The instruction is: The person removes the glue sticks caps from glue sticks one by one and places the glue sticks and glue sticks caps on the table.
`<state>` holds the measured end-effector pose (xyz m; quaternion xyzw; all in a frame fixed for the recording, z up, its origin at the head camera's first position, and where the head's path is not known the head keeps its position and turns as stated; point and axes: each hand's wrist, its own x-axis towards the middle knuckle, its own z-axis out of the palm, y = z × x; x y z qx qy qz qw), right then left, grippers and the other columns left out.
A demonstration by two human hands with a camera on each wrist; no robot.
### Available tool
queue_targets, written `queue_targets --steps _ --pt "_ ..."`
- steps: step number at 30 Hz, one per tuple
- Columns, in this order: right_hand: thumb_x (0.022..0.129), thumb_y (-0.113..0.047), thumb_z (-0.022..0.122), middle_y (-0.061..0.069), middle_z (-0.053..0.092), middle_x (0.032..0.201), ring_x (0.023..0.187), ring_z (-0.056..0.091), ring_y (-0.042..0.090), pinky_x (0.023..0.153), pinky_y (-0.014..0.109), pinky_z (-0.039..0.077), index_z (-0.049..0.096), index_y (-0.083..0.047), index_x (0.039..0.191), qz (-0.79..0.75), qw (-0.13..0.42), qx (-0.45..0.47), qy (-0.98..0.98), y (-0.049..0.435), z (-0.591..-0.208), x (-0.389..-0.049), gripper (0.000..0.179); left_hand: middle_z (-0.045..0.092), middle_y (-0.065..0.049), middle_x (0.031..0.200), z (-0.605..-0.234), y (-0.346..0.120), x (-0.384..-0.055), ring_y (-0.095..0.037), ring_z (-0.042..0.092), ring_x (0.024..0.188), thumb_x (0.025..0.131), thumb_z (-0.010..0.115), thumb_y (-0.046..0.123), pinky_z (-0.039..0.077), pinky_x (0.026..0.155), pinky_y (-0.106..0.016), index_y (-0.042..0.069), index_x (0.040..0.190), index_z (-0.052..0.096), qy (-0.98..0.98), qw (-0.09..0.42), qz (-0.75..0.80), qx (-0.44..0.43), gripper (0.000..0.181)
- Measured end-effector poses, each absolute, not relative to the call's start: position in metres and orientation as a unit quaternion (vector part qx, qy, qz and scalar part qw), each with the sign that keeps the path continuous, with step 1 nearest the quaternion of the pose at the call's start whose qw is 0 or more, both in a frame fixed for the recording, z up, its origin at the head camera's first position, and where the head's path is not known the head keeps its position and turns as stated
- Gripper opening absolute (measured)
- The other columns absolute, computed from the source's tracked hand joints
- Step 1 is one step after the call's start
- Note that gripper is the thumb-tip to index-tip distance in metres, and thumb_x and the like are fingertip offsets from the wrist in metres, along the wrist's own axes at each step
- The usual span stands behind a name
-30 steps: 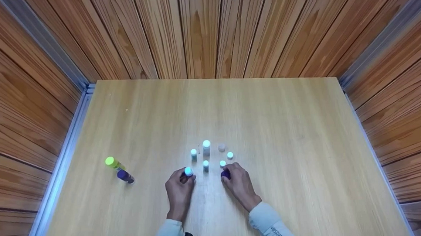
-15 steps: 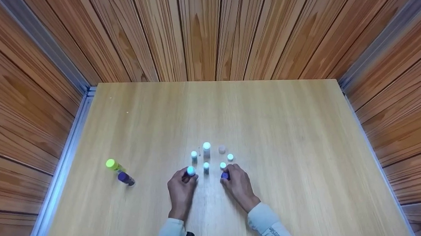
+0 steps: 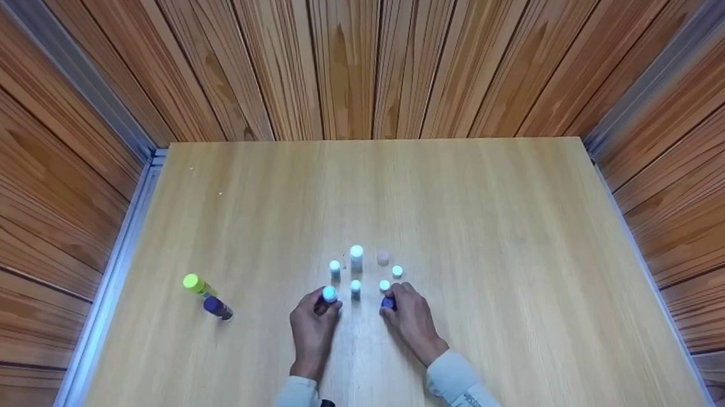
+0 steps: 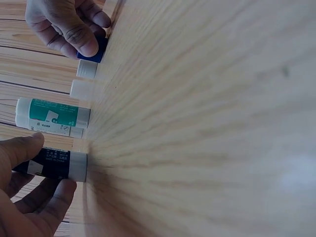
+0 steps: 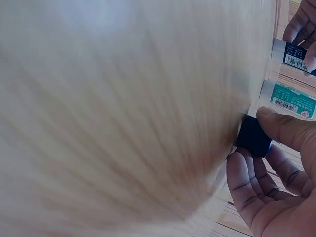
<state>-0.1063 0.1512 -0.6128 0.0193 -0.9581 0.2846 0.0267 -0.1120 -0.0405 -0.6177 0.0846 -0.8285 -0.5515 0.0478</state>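
In the head view my left hand (image 3: 314, 331) grips a dark blue-labelled glue stick (image 3: 329, 294), upright with its pale end up. The left wrist view shows its lower end at the tabletop, thumb and fingers round the label. My right hand (image 3: 411, 318) pinches a dark blue cap (image 5: 254, 137) at the tabletop, just in front of a small white cap (image 3: 384, 285). Between the hands stands a small glue stick (image 3: 356, 288). Behind are another small one (image 3: 335, 269) and a taller one (image 3: 356, 256). A green-labelled glue stick (image 4: 53, 113) shows in the left wrist view.
Another white cap (image 3: 397, 271) and a translucent cap (image 3: 383, 257) lie beyond my right hand. Far left on the wooden table (image 3: 466, 222) stand a lime-capped stick (image 3: 196, 283) and a dark blue-capped stick (image 3: 217, 307). Wood-panelled walls border the table.
My left hand has shifted slightly right with the glue stick. More of the blue cap's top shows in my right hand. The head view has tilted slightly.
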Motion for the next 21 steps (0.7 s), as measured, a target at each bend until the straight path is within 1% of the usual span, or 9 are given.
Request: queue_targets --steps 3,5,10,13,16,19,21 --pt "0.079 -0.011 0.079 0.002 0.056 0.091 0.085 0.059 0.017 0.078 0.034 0.052 0.061 -0.009 0.095 0.288 0.017 0.014 -0.957 0.151 -0.613 -0.107 0.024 0.067 -0.008 0.104 -0.617 -0.041 -0.112 -0.020 0.067 0.098 0.080 0.076 0.001 0.054 0.083 -0.032 0.003 0.112 0.069 -0.825 0.039 -0.557 0.088 0.033" --pt "0.080 -0.012 0.079 0.002 0.056 0.091 0.085 0.059 0.016 0.079 0.034 0.052 0.060 -0.009 0.095 0.291 0.013 0.012 -0.957 0.152 -0.614 -0.107 0.024 0.067 -0.008 0.108 -0.617 -0.041 -0.111 -0.020 0.066 0.101 0.080 0.076 0.003 0.054 0.085 -0.034 0.004 0.115 0.067 -0.824 0.034 -0.558 0.087 0.036" --pt "0.080 -0.011 0.078 0.001 0.055 0.091 0.085 0.058 0.016 0.078 0.034 0.052 0.060 -0.009 0.095 0.299 0.011 0.008 -0.954 0.151 -0.614 -0.106 0.024 0.063 -0.009 0.123 -0.614 -0.043 -0.106 -0.023 0.059 0.115 0.077 0.082 0.013 0.047 0.096 -0.039 0.007 0.128 0.059 -0.826 0.026 -0.553 0.105 0.056" --pt "0.080 -0.010 0.078 0.001 0.055 0.091 0.085 0.058 0.016 0.078 0.034 0.052 0.060 -0.009 0.095 0.299 0.013 0.008 -0.954 0.151 -0.614 -0.106 0.023 0.061 -0.011 0.125 -0.609 -0.046 -0.100 -0.026 0.056 0.119 0.074 0.085 0.021 0.043 0.101 -0.042 0.007 0.129 0.058 -0.832 0.032 -0.539 0.131 0.063" --pt "0.081 -0.010 0.078 0.001 0.055 0.091 0.085 0.058 0.016 0.078 0.033 0.052 0.060 -0.009 0.095 0.298 0.011 0.006 -0.955 0.151 -0.614 -0.106 0.023 0.063 -0.010 0.120 -0.605 -0.050 -0.091 -0.027 0.057 0.115 0.073 0.085 0.026 0.043 0.099 -0.046 0.008 0.124 0.061 -0.827 0.062 -0.537 0.155 0.060" --pt "0.081 -0.010 0.077 0.001 0.054 0.091 0.084 0.057 0.015 0.077 0.033 0.052 0.059 -0.009 0.095 0.297 0.008 0.005 -0.955 0.150 -0.613 -0.106 0.023 0.065 -0.008 0.115 -0.601 -0.057 -0.082 -0.026 0.059 0.108 0.075 0.083 0.026 0.047 0.092 -0.046 0.009 0.118 0.064 -0.801 0.102 -0.557 0.193 0.050" --pt "0.081 -0.010 0.077 0.001 0.054 0.091 0.083 0.057 0.015 0.077 0.033 0.052 0.059 -0.009 0.095 0.297 0.007 0.006 -0.955 0.150 -0.612 -0.107 0.023 0.065 -0.008 0.111 -0.600 -0.062 -0.078 -0.025 0.060 0.104 0.078 0.081 0.023 0.049 0.087 -0.043 0.009 0.113 0.065 -0.776 0.140 -0.572 0.225 0.041"
